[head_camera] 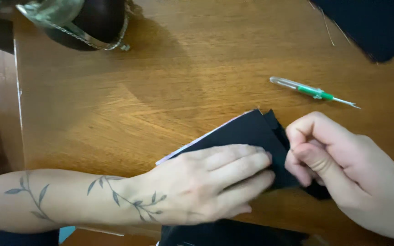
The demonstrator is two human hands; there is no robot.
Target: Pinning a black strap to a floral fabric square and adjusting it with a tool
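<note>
A folded piece of black fabric (247, 132) lies on the wooden table (160, 91), with a thin pale edge showing along its upper left side. My left hand (210, 182) lies flat on it, fingers together, pressing it down. At the fabric's right edge, my right hand (334, 164) pinches the cloth between thumb and fingers. The fabric's lower part is hidden under both hands.
A seam ripper (313, 92) with a green grip and clear cap lies on the table above my right hand. More dark fabric (375, 25) sits at the top right corner. A dark rounded object with a metal chain (87, 23) stands at top left. The table's left edge (18, 91) is near.
</note>
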